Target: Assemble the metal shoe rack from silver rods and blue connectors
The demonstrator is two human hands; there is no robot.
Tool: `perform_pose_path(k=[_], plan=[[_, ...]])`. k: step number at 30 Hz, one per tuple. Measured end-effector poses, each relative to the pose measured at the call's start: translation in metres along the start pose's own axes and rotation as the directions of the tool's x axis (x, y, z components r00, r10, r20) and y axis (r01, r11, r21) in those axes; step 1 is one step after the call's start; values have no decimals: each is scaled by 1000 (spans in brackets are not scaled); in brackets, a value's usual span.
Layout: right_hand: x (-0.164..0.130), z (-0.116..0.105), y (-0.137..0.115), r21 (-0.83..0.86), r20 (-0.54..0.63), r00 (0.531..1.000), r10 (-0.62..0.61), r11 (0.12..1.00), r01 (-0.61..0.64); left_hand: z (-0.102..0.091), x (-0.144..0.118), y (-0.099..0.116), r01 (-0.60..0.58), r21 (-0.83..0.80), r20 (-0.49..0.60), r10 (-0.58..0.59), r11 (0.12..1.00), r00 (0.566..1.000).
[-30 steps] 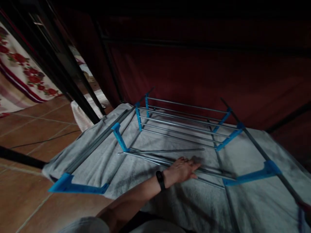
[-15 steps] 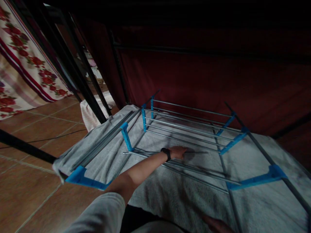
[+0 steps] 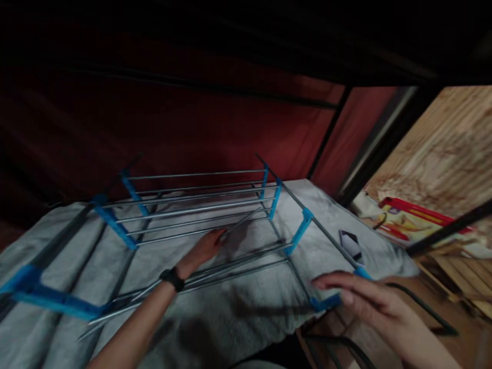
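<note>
A rack frame of grey metal tubes (image 3: 200, 208) and blue plastic brackets (image 3: 300, 233) lies on its side on a grey cloth. My left hand (image 3: 207, 245), with a black band on its wrist, is closed around a loose metal tube (image 3: 243, 221). That tube slants up to the right, between the frame's front and back rods. At the lower right my right hand (image 3: 371, 302) is open, fingers stretched and thumb apart. It is nearest to the front right blue bracket (image 3: 323, 303) and partly covers it; whether they touch I cannot tell.
The grey cloth (image 3: 226, 312) covers the surface under the frame. A phone (image 3: 350, 245) lies right of the rack. Dark metal posts (image 3: 388, 138) and a dark red curtain (image 3: 215, 133) stand around it. A red and yellow package (image 3: 418, 220) is at the far right.
The view has swung to the right. My left hand has lifted and tilted its tube, which lay more level before. My right hand has come up from the bottom edge, beside the right bracket.
</note>
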State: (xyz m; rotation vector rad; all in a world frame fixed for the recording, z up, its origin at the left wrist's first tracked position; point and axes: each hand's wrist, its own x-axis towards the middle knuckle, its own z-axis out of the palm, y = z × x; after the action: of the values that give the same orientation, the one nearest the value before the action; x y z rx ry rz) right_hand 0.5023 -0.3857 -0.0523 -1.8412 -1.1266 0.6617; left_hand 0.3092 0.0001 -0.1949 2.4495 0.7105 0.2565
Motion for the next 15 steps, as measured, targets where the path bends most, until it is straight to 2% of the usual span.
perform_pose_path(k=[1,3,5,9,12,15], plan=[[5,-12,2,-9,-124,992,-26,1000,25,-3,-2,4,-19,-30,-30,18,999,999],[21,-34,9,-39,-317,944,-88,996,80,-7,-8,17,-56,-80,-66,51,995,997],[46,-51,20,-71,-380,917,-118,993,98,-9,-13,35,-73,-93,-68,67,993,995],[101,-63,41,7,-223,973,-59,998,63,-15,-9,74,-10,-51,-30,8,999,1000],[134,-58,51,96,-129,992,5,995,8,-23,12,97,42,-7,-110,-42,999,993],[155,-49,56,125,-89,996,24,992,-13,-31,41,111,14,44,-167,-6,999,986]])
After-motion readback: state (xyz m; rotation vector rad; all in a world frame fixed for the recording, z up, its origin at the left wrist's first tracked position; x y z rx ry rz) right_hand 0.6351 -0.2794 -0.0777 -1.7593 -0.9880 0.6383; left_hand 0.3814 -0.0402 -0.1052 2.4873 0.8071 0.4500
